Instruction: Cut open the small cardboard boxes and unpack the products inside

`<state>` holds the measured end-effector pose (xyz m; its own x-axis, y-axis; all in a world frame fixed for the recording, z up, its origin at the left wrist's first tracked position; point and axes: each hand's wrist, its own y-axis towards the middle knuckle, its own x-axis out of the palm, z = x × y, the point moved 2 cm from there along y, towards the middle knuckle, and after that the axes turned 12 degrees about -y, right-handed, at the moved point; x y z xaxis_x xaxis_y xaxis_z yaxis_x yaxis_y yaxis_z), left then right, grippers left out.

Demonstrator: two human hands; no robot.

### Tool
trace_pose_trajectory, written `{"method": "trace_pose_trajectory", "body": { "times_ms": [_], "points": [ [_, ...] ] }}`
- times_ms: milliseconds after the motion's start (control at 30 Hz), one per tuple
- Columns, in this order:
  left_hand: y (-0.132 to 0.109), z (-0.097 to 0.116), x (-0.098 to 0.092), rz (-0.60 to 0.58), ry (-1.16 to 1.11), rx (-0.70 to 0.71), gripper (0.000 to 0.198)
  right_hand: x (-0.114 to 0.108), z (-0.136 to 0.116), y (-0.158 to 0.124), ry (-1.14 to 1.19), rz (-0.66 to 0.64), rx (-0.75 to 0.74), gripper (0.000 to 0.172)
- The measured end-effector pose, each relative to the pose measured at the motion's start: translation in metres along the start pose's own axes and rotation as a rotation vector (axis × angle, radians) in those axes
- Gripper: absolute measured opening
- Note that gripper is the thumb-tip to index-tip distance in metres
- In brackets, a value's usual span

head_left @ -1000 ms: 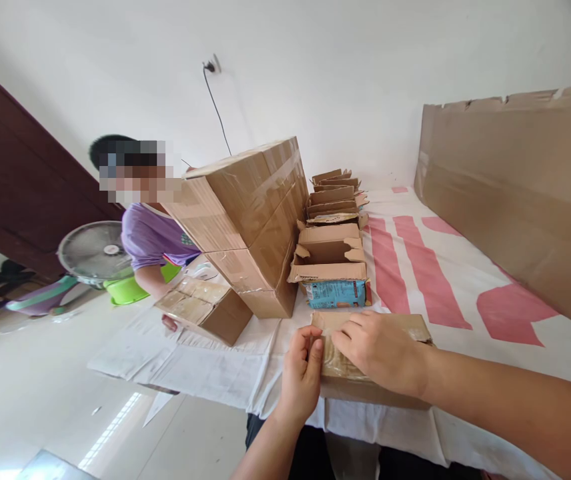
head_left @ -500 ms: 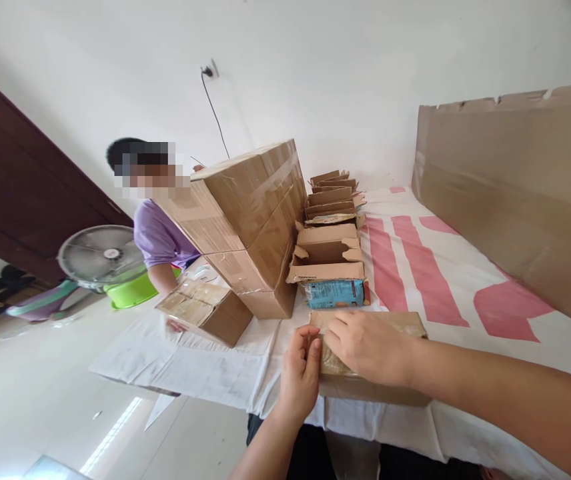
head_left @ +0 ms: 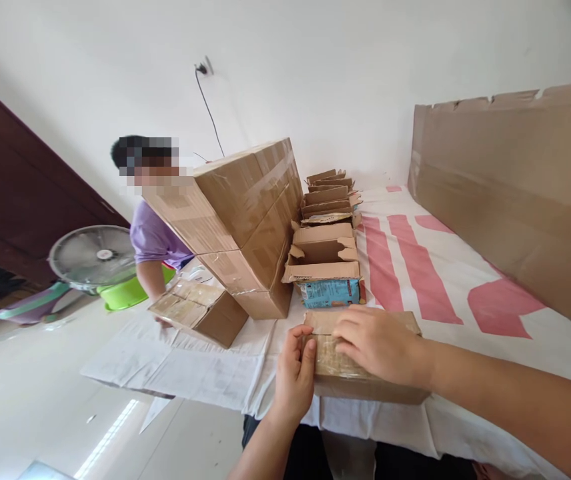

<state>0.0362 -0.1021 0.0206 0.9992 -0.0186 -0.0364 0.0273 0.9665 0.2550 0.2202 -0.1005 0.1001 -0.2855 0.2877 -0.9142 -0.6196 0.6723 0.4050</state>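
Observation:
A closed cardboard box [head_left: 365, 389] lies in front of me near the table's front edge, with clear tape over its top flaps. My left hand [head_left: 295, 372] holds the box's left end, thumb and curled fingers at its upper corner. On the taped top rests my right hand [head_left: 383, 343], palm down, its fingers slightly bent and laid across the seam; the undersides of those fingers are hidden. Just behind the box stands an open-topped carton [head_left: 330, 270] with a blue printed side.
Stacked taped boxes [head_left: 245, 220] stand left of centre. Another taped box [head_left: 200, 310] lies before them, beside a person in a purple shirt [head_left: 158, 233]. More open cartons [head_left: 328, 197] line up behind. A large cardboard panel [head_left: 510, 193] borders the cloth-covered table [head_left: 430, 267] on the right.
My right hand has slid to the right along the box's top, uncovering more of the taped seam. My left hand stays at the left end. The view has shifted slightly.

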Motion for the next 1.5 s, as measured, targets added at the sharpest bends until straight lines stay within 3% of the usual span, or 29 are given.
{"method": "trace_pose_trajectory", "body": {
  "times_ms": [133, 233, 333, 467, 567, 700, 767, 867, 1000, 1167, 1300, 1367, 1500],
  "points": [
    [0.002, -0.002, 0.001, 0.021, -0.017, 0.031, 0.035, 0.01, -0.014, 0.006, -0.144, -0.101, -0.074, 0.012],
    [0.001, -0.002, -0.001, 0.013, -0.001, 0.029, 0.038, 0.015, -0.014, 0.012, -0.166, -0.107, -0.007, 0.016],
    [-0.001, -0.001, -0.002, 0.009, 0.007, 0.004, 0.041, 0.015, -0.006, 0.013, -0.091, -0.033, 0.127, 0.015],
    [-0.004, -0.001, 0.0, 0.018, -0.074, 0.015, 0.04, -0.004, 0.011, -0.005, 0.091, 0.186, 0.249, 0.02],
    [-0.006, -0.005, -0.003, 0.02, -0.096, 0.016, 0.039, -0.028, 0.025, -0.041, 0.191, 0.265, 0.299, 0.018],
    [-0.006, -0.011, -0.011, -0.027, -0.042, -0.011, 0.04, -0.039, 0.041, -0.12, 0.097, 0.176, 0.409, 0.015],
    [-0.006, -0.012, -0.012, -0.013, -0.015, 0.007, 0.04, -0.028, 0.046, -0.166, 0.028, 0.083, 0.471, 0.015],
    [-0.006, -0.009, -0.007, 0.051, -0.023, 0.045, 0.039, 0.007, 0.045, -0.227, -0.057, -0.134, 0.53, 0.019],
    [-0.007, -0.003, 0.002, 0.095, -0.047, 0.037, 0.042, 0.044, 0.033, -0.269, -0.036, -0.361, 0.659, 0.023],
    [-0.013, -0.001, -0.008, 0.048, -0.033, 0.035, 0.04, 0.034, 0.03, -0.265, 0.11, -0.505, 0.713, 0.018],
    [-0.018, 0.014, -0.025, -0.122, 0.069, 0.316, 0.029, 0.021, 0.042, -0.255, 0.111, -0.563, 0.671, 0.018],
    [-0.019, 0.025, -0.029, -0.273, 0.082, 0.406, 0.037, 0.014, 0.05, -0.245, 0.077, -0.488, 0.645, 0.022],
    [-0.02, 0.043, -0.028, -0.453, 0.162, 0.36, 0.03, -0.012, 0.057, -0.207, 0.033, -0.149, 0.59, 0.022]
  ]
}}
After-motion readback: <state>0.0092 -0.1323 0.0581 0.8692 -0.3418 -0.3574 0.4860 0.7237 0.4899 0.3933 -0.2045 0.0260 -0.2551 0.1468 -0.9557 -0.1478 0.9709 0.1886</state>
